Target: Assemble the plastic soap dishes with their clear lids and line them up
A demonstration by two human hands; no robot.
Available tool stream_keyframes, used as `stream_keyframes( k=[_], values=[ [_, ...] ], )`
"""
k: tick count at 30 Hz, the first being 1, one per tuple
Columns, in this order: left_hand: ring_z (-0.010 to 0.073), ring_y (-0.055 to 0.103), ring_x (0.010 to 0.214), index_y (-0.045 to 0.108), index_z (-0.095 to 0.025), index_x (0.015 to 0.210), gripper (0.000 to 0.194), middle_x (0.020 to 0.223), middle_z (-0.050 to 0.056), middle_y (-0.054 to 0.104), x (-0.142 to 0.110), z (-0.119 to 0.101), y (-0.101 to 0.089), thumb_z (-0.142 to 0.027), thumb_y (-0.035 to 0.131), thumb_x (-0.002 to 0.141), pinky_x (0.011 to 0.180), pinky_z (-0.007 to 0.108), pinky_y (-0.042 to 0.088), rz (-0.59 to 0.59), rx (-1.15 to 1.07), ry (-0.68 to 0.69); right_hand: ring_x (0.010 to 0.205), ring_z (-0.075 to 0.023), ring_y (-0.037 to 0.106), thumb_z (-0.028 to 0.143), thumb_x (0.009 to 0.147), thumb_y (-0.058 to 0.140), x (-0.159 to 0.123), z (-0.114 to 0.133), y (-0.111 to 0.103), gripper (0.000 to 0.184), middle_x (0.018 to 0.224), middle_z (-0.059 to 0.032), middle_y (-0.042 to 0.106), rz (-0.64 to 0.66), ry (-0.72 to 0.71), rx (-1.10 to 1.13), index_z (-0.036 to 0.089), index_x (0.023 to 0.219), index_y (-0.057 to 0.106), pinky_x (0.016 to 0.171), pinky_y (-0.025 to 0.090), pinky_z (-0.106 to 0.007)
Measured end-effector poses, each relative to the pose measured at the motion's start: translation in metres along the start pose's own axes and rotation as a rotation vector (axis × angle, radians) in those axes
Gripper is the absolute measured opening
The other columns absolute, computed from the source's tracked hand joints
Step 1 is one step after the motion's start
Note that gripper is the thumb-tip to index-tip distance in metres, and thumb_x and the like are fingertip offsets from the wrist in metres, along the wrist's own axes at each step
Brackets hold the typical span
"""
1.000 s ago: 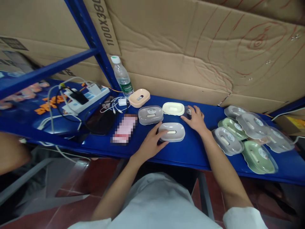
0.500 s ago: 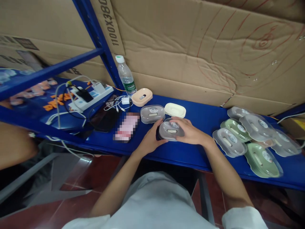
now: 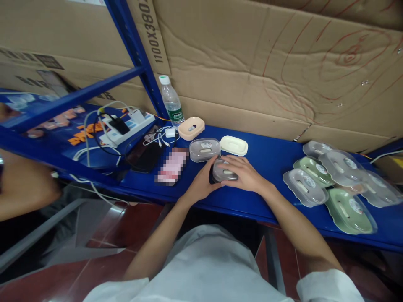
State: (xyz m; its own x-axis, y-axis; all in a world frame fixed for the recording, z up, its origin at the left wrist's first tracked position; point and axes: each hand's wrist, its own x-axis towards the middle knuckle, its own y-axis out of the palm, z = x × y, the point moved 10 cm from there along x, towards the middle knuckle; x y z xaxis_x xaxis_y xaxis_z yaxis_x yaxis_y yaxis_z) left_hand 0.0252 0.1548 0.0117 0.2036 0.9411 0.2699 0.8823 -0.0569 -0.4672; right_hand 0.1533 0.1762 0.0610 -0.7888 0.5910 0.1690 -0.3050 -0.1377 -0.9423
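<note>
A grey soap box with a clear lid [image 3: 224,172] sits between my two hands near the front of the blue table. My left hand [image 3: 203,182] is curved around its left end, thumb along the near side. Over its right end and part of its top lies my right hand [image 3: 247,173], fingers bent around it and covering the label. Just behind it stands another grey lidded soap box [image 3: 205,149]. Beside that one lies a cream soap dish [image 3: 234,145] without a lid, and a peach soap dish [image 3: 191,128] is farther back.
Several lidded soap boxes [image 3: 341,167], grey and green, are piled at the right. On the left are a blurred-out phone [image 3: 172,166], a black item [image 3: 146,157], a water bottle [image 3: 172,102] and a power strip [image 3: 129,126] with cables. Another person's arm [image 3: 28,184] shows at far left.
My right hand has slid left and farther over the top of the grey soap box. The whole view has shifted slightly. At the far left the other person's arm has moved.
</note>
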Motion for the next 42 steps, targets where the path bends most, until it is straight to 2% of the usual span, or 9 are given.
stream_keyframes(
  k=[9, 14, 19, 24, 28, 32, 36, 39, 42],
  values=[
    [0.0331, 0.037, 0.161, 0.026, -0.025, 0.169, 0.098, 0.174, 0.017, 0.037, 0.0, -0.004, 0.003, -0.037, 0.083, 0.089, 0.132, 0.056, 0.03, 0.009, 0.012, 0.028, 0.156, -0.0337, 0.042, 0.051, 0.1, 0.069, 0.0, 0.004, 0.003, 0.055, 0.169, -0.0077, 0.046, 0.025, -0.015, -0.063, 0.034, 0.152, 0.059, 0.124, 0.034, -0.055],
    [0.0314, 0.038, 0.16, 0.03, -0.027, 0.167, 0.091, 0.172, 0.015, 0.04, -0.002, -0.011, 0.002, -0.034, 0.08, 0.092, 0.132, 0.054, 0.032, 0.001, 0.053, 0.055, 0.158, -0.0345, 0.038, 0.049, 0.1, 0.067, -0.006, 0.002, -0.001, 0.055, 0.171, -0.0102, 0.043, 0.06, 0.0, -0.051, 0.032, 0.152, 0.055, 0.128, 0.024, -0.06],
    [0.0315, 0.05, 0.152, 0.033, -0.03, 0.166, 0.081, 0.167, 0.014, 0.045, -0.005, -0.012, 0.0, -0.031, 0.074, 0.095, 0.126, 0.053, 0.043, 0.012, 0.057, 0.03, 0.155, -0.0356, 0.043, 0.027, 0.092, 0.067, -0.038, -0.05, -0.029, 0.052, 0.165, -0.0109, 0.049, 0.059, 0.239, -0.111, 0.032, 0.143, 0.056, 0.123, 0.029, -0.068],
    [0.0275, 0.056, 0.145, 0.051, -0.029, 0.154, 0.055, 0.155, 0.011, 0.056, -0.009, -0.027, -0.009, -0.03, 0.065, 0.102, 0.125, 0.048, 0.045, -0.097, 0.143, 0.101, 0.159, -0.0414, 0.033, 0.002, 0.084, 0.053, -0.049, -0.085, -0.06, 0.062, 0.168, -0.0206, 0.041, -0.146, 0.506, -0.435, 0.019, 0.144, 0.056, 0.123, 0.023, -0.074],
    [0.0345, 0.051, 0.149, 0.059, -0.024, 0.148, 0.044, 0.158, 0.017, 0.054, -0.008, -0.038, -0.031, -0.029, 0.06, 0.104, 0.123, 0.054, 0.043, -0.316, 0.479, 0.114, 0.159, -0.0352, 0.036, 0.01, 0.099, 0.045, -0.017, -0.06, -0.028, 0.058, 0.172, -0.0175, 0.039, -0.154, 0.338, -0.382, 0.018, 0.156, 0.048, 0.127, 0.027, -0.064],
    [0.0475, 0.038, 0.156, 0.049, -0.015, 0.158, 0.06, 0.169, 0.025, 0.041, 0.005, -0.025, -0.048, -0.029, 0.062, 0.101, 0.121, 0.069, 0.037, -0.316, 0.773, -0.041, 0.16, -0.0345, 0.036, 0.018, 0.106, 0.038, -0.001, -0.054, 0.005, 0.056, 0.172, -0.0173, 0.039, -0.08, 0.278, -0.27, 0.015, 0.162, 0.043, 0.128, 0.025, -0.063],
    [0.045, 0.054, 0.14, 0.061, -0.018, 0.148, 0.047, 0.152, 0.023, 0.059, 0.003, -0.033, -0.044, -0.025, 0.061, 0.101, 0.112, 0.066, 0.047, -0.27, 0.817, -0.013, 0.158, -0.0345, 0.039, 0.028, 0.11, 0.042, -0.006, -0.056, -0.014, 0.052, 0.17, -0.0153, 0.043, -0.173, 0.3, -0.168, 0.019, 0.161, 0.047, 0.127, 0.03, -0.06],
    [0.0394, 0.058, 0.132, 0.063, -0.022, 0.142, 0.041, 0.141, 0.019, 0.064, -0.008, -0.054, -0.022, -0.023, 0.061, 0.101, 0.108, 0.059, 0.053, -0.237, 0.683, 0.131, 0.16, -0.0349, 0.036, 0.042, 0.105, 0.061, -0.008, -0.027, -0.027, 0.05, 0.171, -0.0105, 0.043, -0.157, 0.119, -0.036, 0.028, 0.153, 0.056, 0.126, 0.031, -0.059],
    [0.0303, 0.063, 0.129, 0.051, -0.022, 0.148, 0.044, 0.141, 0.016, 0.064, -0.008, -0.067, -0.001, -0.025, 0.057, 0.105, 0.107, 0.048, 0.057, -0.141, 0.415, 0.237, 0.15, -0.0306, 0.051, 0.045, 0.101, 0.07, -0.012, -0.004, -0.036, 0.053, 0.158, -0.0089, 0.059, -0.132, -0.001, 0.097, 0.031, 0.15, 0.058, 0.125, 0.035, -0.053]
  ],
)
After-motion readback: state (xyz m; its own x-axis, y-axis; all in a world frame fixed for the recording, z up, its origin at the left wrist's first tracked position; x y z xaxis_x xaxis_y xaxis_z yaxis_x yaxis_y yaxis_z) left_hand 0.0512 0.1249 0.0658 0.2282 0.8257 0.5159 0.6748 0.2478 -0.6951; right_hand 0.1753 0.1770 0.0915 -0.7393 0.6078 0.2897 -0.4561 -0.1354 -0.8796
